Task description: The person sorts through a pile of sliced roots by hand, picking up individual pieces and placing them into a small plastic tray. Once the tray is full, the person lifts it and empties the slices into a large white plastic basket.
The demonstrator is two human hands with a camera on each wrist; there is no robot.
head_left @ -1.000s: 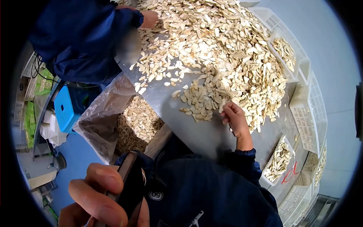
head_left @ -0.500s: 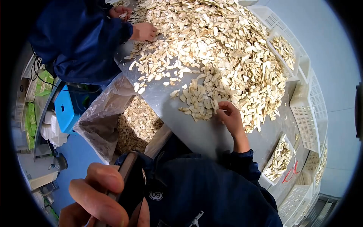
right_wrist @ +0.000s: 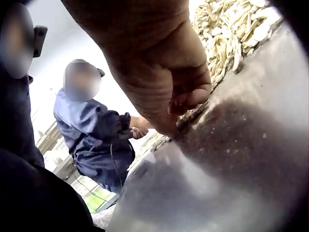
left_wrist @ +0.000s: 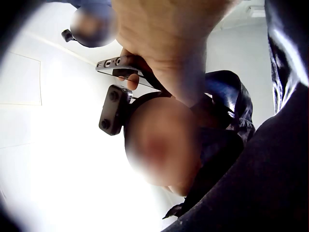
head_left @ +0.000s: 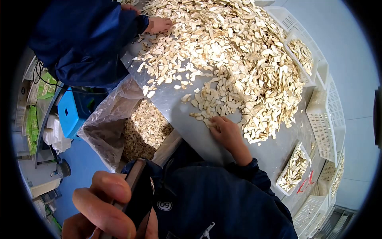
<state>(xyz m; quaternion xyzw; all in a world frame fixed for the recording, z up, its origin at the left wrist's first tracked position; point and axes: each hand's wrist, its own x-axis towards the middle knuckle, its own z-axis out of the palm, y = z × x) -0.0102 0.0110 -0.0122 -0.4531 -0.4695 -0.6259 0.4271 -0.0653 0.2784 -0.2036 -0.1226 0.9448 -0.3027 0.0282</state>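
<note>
My left hand [head_left: 104, 207] is raised close to the head camera and grips a smartphone [head_left: 133, 191], its fingers along one edge. In the left wrist view the phone's [left_wrist: 118, 63] end with its port shows beyond the hand. My right hand [head_left: 226, 134] is low over the metal table, fingertips at the near edge of a spread of pale dried slices [head_left: 213, 99]. In the right wrist view that hand's [right_wrist: 161, 72] outer fingers are bent and the foremost fingertips reach the slices' edge; I cannot tell whether a slice is pinched there.
A large heap of slices [head_left: 238, 44] covers the far table [head_left: 175, 111]. A plastic-lined box [head_left: 107, 123] of slices stands below the left edge. White baskets [head_left: 322, 123] line the right side, near a small filled tray [head_left: 293, 169]. Another person's hand [head_left: 159, 24] touches the heap.
My right hand has moved left and toward me, from the right side of the small spread to its near edge. The left hand keeps the phone in place. The other person's hand has shifted.
</note>
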